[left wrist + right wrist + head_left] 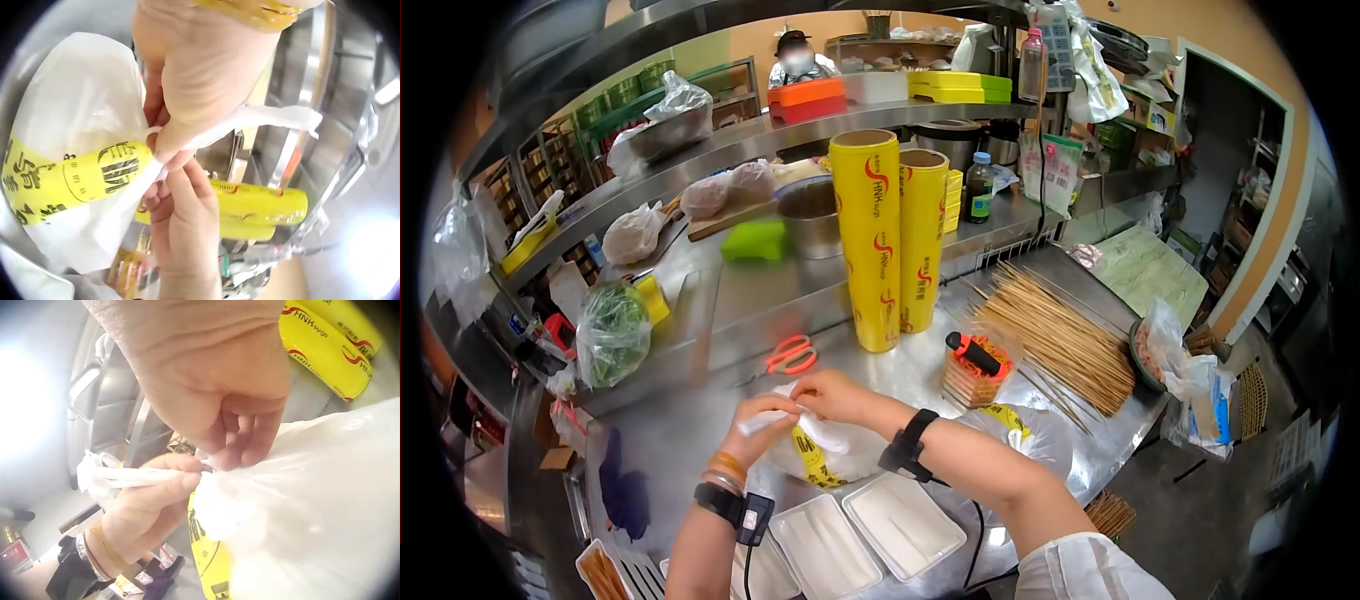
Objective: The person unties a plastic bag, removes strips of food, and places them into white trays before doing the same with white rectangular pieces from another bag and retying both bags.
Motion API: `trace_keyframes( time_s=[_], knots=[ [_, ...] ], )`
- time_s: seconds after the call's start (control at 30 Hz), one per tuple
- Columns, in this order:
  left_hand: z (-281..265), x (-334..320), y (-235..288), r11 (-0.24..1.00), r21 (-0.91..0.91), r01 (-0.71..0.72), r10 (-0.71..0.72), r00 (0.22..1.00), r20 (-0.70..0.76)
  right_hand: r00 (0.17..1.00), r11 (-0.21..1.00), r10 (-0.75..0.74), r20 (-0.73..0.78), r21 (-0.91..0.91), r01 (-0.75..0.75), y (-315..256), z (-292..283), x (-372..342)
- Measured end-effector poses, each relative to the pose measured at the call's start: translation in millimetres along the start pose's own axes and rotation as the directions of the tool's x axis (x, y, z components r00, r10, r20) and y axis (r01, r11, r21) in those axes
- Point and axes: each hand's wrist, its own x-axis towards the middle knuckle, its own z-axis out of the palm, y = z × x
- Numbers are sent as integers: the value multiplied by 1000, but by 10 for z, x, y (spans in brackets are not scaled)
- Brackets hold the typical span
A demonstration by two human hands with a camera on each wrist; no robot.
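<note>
A filled white plastic bag [855,462] with a yellow printed band sits on the steel counter, its top gathered between both hands. My left hand [752,428] pinches the twisted neck between thumb and fingers, and a loose white end [275,117] sticks out past it in the left wrist view. Right beside it, my right hand [840,397] pinches the plastic at the same spot, fingers curled in. In the right wrist view the two hands meet at the bag's neck [206,472]. The fingertips partly hide the gathered plastic.
White trays [905,525] lie at the near edge. Orange-handled scissors [790,355] and two upright yellow rolls [870,250] stand beyond the bag. To the right are a tub with a black-handled tool [975,355], wooden skewers [1060,335] and another filled bag [1045,445].
</note>
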Motion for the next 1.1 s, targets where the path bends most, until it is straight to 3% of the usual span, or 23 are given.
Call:
trace_keyframes(
  time_s=[0.03,0.07,0.1,0.17,0.3,0.37,0.4,0.47,0.6,0.67,0.73,0.8,0.87,0.93,1.03,1.1],
  knots=[
    [27,61,41,952,281,-125,141,989,-37,1000,1000,17,3,-10,-17,43,-8,16],
    [81,118,139,810,543,-220,284,958,-35,999,999,32,9,-20,-32,79,-6,35],
    [131,148,198,590,759,-274,414,910,6,998,999,45,38,15,-46,109,-7,63],
    [214,179,208,573,761,-303,506,862,-38,993,994,68,95,83,-76,130,-36,105],
    [201,176,293,604,730,-319,553,828,-95,995,995,90,33,-52,-88,60,-85,79],
    [103,116,286,595,742,-309,508,860,-50,992,987,106,-73,-112,-114,22,-9,63],
    [74,92,281,590,747,-305,485,874,-26,985,951,-17,-173,-307,-37,31,17,79],
    [115,35,246,643,691,-330,439,898,21,914,749,-294,-281,-661,38,130,57,130],
    [194,-254,66,670,692,-269,334,942,44,903,805,-219,-370,-591,-47,571,142,225],
    [122,-329,252,651,749,-126,199,980,-8,942,913,-89,-322,-406,-52,437,77,150],
    [108,-501,819,730,681,-59,225,962,-158,980,909,-41,-196,-414,-44,64,99,-51],
    [232,-816,1182,880,474,-34,185,943,-276,968,733,-245,-49,-663,152,178,90,-142],
    [473,-1309,1386,926,346,-152,245,939,-241,995,743,-100,-13,-666,66,223,97,-85],
    [590,-1852,1475,922,356,-155,206,973,-109,996,676,-88,-1,-734,59,-5,117,-46],
    [654,-2666,1424,936,350,30,18,991,-131,957,614,-290,8,-766,192,-127,161,-32],
    [620,-3170,1450,909,373,185,-114,972,-204,936,530,-349,44,-814,236,-134,111,118]
  ],
)
